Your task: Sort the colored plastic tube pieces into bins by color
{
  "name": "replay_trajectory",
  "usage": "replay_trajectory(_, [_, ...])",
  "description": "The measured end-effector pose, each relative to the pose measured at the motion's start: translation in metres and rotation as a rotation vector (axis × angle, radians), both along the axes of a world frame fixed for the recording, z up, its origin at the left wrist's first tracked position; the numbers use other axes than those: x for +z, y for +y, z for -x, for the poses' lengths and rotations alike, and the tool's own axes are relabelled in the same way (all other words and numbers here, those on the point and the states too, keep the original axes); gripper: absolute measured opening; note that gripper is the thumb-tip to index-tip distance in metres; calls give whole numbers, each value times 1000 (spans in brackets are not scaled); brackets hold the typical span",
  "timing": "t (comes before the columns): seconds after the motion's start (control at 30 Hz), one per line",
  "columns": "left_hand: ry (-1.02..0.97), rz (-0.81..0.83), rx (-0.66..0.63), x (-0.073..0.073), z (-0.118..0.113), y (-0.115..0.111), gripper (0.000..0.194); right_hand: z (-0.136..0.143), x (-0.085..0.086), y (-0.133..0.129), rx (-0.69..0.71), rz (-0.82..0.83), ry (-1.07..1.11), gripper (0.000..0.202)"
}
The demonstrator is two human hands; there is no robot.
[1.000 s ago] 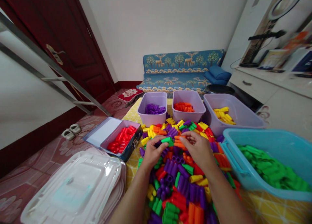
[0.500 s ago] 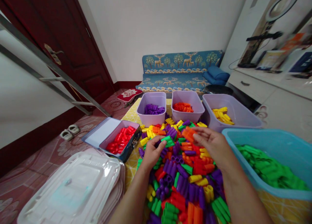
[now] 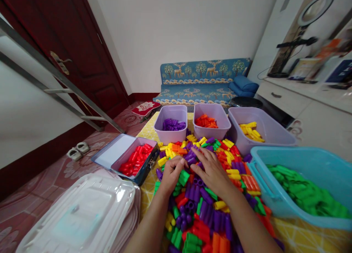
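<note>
A dense heap of colourful plastic tube-shaped pieces (image 3: 207, 209) covers the table between and around my forearms. My left hand (image 3: 172, 174) is closed at the near side of the heap, with a green ribbed plastic piece (image 3: 183, 177) in its curled fingers, below the thumb. My right hand (image 3: 213, 172) reaches in beside it, palm down, thumb and fingers apart. Its fingertips are at a cluster of purple plastic pieces (image 3: 191, 157) and seem to touch it. The undersides of both hands are hidden.
Lilac bins hold purple (image 3: 170, 138), orange (image 3: 211, 131) and yellow pieces (image 3: 251, 131). A blue tub (image 3: 265, 179) with green pieces is on the right. An open case (image 3: 152, 163) of red pieces and stacked white lids (image 3: 79, 209) lie left. A ladder (image 3: 71, 88) leans nearby.
My right hand has moved left and down to the purple pieces, and the orange piece it held is no longer in it. My left hand has lowered and turned with the green piece.
</note>
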State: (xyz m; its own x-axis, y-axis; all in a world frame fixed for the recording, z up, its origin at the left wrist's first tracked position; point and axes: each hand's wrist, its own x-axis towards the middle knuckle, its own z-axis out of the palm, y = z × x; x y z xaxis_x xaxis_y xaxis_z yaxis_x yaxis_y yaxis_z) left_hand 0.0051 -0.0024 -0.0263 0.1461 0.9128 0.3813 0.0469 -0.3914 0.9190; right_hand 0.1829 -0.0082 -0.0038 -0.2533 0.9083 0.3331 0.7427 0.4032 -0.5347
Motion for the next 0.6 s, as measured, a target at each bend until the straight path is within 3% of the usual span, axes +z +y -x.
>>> replay_trajectory(0.13, [18, 9, 17, 3, -2, 0, 35, 6, -2, -2, -45, -9, -52, 47])
replay_trajectory(0.27, [47, 16, 73, 3, -2, -1, 22, 2, 8, -1, -83, -64, 282, 34])
replay_trajectory(0.43, [19, 8, 74, 2, -1, -2, 37, -2, 21, -4, -100, 111, 561, 13])
replay_trajectory(0.6, [123, -28, 69, 7, -1, -4, 30, 2, 20, -6, -90, 217, 581, 19])
